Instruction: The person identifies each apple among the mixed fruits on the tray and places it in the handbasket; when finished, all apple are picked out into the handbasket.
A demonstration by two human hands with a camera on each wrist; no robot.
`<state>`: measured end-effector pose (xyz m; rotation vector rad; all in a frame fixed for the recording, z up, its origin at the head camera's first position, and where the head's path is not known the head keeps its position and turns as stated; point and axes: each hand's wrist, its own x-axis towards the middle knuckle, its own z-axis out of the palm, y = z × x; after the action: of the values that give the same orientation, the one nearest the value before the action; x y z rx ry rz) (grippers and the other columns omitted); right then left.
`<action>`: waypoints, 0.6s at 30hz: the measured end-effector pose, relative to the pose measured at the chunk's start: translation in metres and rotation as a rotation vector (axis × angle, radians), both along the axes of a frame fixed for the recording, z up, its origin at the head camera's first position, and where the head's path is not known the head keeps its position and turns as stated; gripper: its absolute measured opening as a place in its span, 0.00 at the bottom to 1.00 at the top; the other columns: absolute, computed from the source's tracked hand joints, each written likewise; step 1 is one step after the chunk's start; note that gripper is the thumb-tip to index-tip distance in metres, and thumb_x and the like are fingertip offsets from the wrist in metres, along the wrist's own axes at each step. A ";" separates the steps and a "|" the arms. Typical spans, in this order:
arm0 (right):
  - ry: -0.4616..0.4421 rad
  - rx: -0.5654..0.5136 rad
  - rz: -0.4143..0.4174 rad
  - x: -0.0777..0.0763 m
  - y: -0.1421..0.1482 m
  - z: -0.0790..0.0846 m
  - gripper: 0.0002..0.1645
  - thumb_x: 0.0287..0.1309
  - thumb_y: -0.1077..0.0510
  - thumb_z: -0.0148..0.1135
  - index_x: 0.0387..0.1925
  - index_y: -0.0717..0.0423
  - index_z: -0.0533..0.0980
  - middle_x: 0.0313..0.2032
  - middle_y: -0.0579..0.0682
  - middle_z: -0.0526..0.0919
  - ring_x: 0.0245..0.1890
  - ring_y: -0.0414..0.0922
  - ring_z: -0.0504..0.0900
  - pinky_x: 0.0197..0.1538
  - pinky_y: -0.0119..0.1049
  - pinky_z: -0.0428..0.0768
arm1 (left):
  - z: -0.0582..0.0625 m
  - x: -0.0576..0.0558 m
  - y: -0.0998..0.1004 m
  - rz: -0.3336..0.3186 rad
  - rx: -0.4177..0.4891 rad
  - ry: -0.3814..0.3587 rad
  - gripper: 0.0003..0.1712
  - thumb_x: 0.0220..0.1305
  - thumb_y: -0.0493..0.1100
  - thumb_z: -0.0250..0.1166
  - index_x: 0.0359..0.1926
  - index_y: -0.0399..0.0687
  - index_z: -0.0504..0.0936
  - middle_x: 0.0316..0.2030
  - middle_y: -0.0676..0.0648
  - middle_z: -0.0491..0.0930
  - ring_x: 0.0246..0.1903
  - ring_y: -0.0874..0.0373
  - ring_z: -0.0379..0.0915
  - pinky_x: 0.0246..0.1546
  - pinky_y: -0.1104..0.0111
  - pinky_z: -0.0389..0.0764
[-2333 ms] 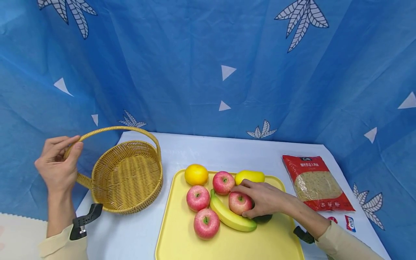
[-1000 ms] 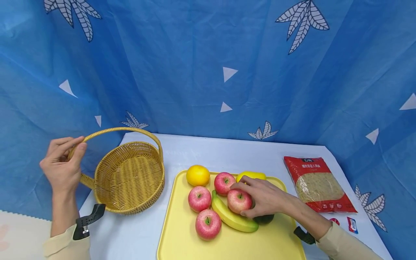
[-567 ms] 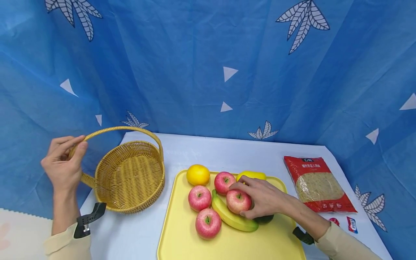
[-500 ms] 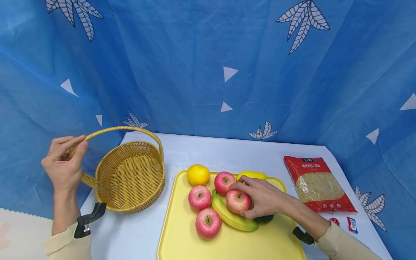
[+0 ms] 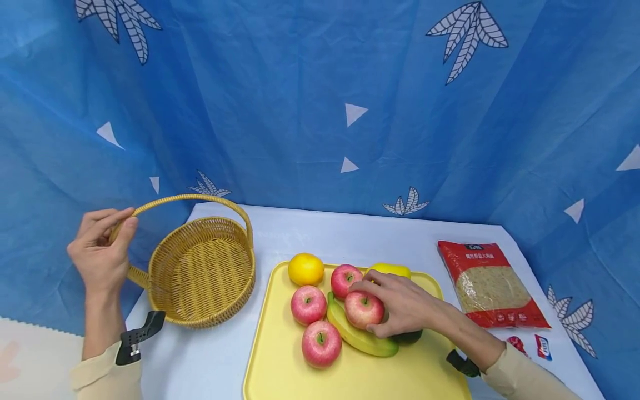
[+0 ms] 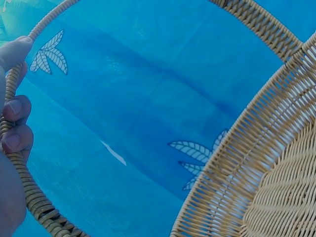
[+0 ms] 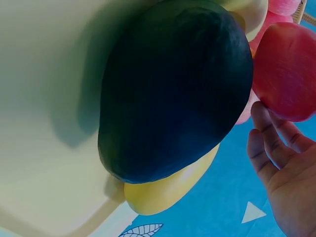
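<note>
The person's left hand (image 5: 102, 250) is curled round the handle (image 5: 190, 196) of a basket (image 5: 207, 272), just to its right. The right hand (image 5: 402, 303) grips an apple (image 5: 363, 309) between thumb and fingers — a dark fruit (image 5: 407, 338) (partly hidden) lies beneath that hand, a banana (image 5: 365, 340) beside its thumb.

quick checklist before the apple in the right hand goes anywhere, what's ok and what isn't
1. Right hand has hold of the gripped apple: ok.
2. Gripped apple lifted off the banana: cannot tell; they overlap in the head view.
3. Left hand holds the handle: ok.
4. Wicker basket has room: ok, its woven floor shows with no fruit on it.
5. Low, straight path to the wicker basket unblocked: not ok; another apple lies between.
6. Gripped apple above the wicker basket: not ok, it is over the yellow tray.
</note>
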<state>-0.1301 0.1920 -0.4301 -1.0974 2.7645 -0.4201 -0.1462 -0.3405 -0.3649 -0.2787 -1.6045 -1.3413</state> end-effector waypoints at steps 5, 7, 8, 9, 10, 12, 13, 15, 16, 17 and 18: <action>0.022 -0.026 0.018 -0.001 -0.003 0.000 0.45 0.41 0.32 0.73 0.65 0.24 0.69 0.51 0.34 0.71 0.43 0.34 0.74 0.44 0.36 0.80 | 0.002 0.001 0.002 -0.001 0.004 0.000 0.10 0.57 0.24 0.69 0.40 0.18 0.84 0.36 0.49 0.81 0.30 0.63 0.66 0.22 0.82 0.62; 0.026 -0.040 0.031 -0.001 -0.005 0.000 0.45 0.41 0.32 0.73 0.65 0.25 0.69 0.52 0.34 0.71 0.43 0.34 0.74 0.43 0.35 0.80 | 0.002 0.001 0.002 0.000 0.001 -0.002 0.10 0.57 0.24 0.69 0.40 0.18 0.84 0.36 0.49 0.81 0.30 0.63 0.66 0.23 0.82 0.63; 0.030 -0.045 0.038 -0.001 -0.006 0.001 0.45 0.42 0.32 0.73 0.65 0.25 0.69 0.52 0.34 0.72 0.42 0.34 0.75 0.43 0.34 0.80 | 0.002 0.001 0.002 0.000 0.000 -0.004 0.10 0.57 0.24 0.69 0.40 0.18 0.84 0.36 0.49 0.81 0.30 0.63 0.66 0.23 0.82 0.63; 0.031 -0.048 0.044 -0.001 -0.007 0.001 0.45 0.42 0.31 0.73 0.65 0.25 0.69 0.52 0.34 0.72 0.42 0.34 0.75 0.43 0.34 0.80 | 0.002 0.002 0.002 -0.002 0.003 -0.003 0.10 0.57 0.24 0.69 0.40 0.18 0.84 0.36 0.49 0.81 0.30 0.63 0.66 0.23 0.82 0.63; 0.031 -0.050 0.049 -0.001 -0.008 0.001 0.45 0.42 0.32 0.73 0.65 0.24 0.69 0.52 0.34 0.72 0.42 0.34 0.75 0.43 0.33 0.80 | 0.003 0.002 0.003 0.000 0.000 -0.006 0.10 0.57 0.24 0.69 0.40 0.18 0.84 0.36 0.50 0.81 0.30 0.63 0.66 0.23 0.82 0.63; 0.037 -0.053 0.058 -0.001 -0.010 0.002 0.45 0.42 0.32 0.73 0.65 0.24 0.69 0.53 0.35 0.72 0.42 0.34 0.75 0.43 0.33 0.80 | 0.003 0.002 0.002 0.007 -0.005 -0.010 0.10 0.57 0.24 0.69 0.40 0.18 0.84 0.36 0.50 0.80 0.30 0.63 0.66 0.23 0.83 0.64; 0.040 -0.053 0.063 -0.001 -0.012 0.003 0.44 0.42 0.32 0.73 0.65 0.24 0.69 0.53 0.35 0.72 0.41 0.34 0.75 0.43 0.33 0.80 | 0.003 0.002 0.002 0.010 -0.008 -0.013 0.10 0.58 0.24 0.69 0.41 0.18 0.84 0.36 0.51 0.80 0.30 0.63 0.66 0.23 0.83 0.64; 0.045 -0.053 0.071 -0.002 -0.015 0.004 0.44 0.43 0.32 0.72 0.65 0.25 0.69 0.53 0.36 0.72 0.41 0.34 0.75 0.43 0.33 0.80 | 0.003 0.002 0.002 0.017 -0.014 -0.017 0.10 0.58 0.25 0.69 0.41 0.19 0.84 0.36 0.51 0.80 0.30 0.63 0.66 0.24 0.83 0.64; 0.049 -0.055 0.074 -0.002 -0.016 0.005 0.44 0.43 0.32 0.72 0.65 0.25 0.69 0.53 0.36 0.72 0.41 0.34 0.75 0.43 0.33 0.80 | 0.003 0.002 0.002 0.020 -0.018 -0.020 0.10 0.58 0.25 0.69 0.41 0.19 0.84 0.36 0.52 0.80 0.30 0.63 0.66 0.24 0.83 0.64; 0.051 -0.058 0.079 -0.002 -0.017 0.006 0.44 0.43 0.32 0.73 0.65 0.26 0.69 0.53 0.36 0.72 0.41 0.34 0.74 0.43 0.33 0.80 | 0.003 0.002 0.002 0.021 -0.020 -0.021 0.10 0.58 0.25 0.69 0.41 0.19 0.84 0.36 0.52 0.80 0.30 0.63 0.66 0.24 0.83 0.64; 0.053 -0.058 0.085 -0.003 -0.018 0.006 0.44 0.43 0.32 0.72 0.65 0.26 0.69 0.53 0.36 0.72 0.42 0.34 0.74 0.43 0.33 0.79 | 0.003 0.002 0.002 0.021 -0.021 -0.022 0.10 0.58 0.25 0.69 0.41 0.19 0.84 0.36 0.52 0.80 0.30 0.63 0.67 0.24 0.83 0.64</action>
<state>-0.1330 0.1737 -0.4241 -1.2517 2.7554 -0.4704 -0.1438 -0.3389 -0.3618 -0.2595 -1.6362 -1.3168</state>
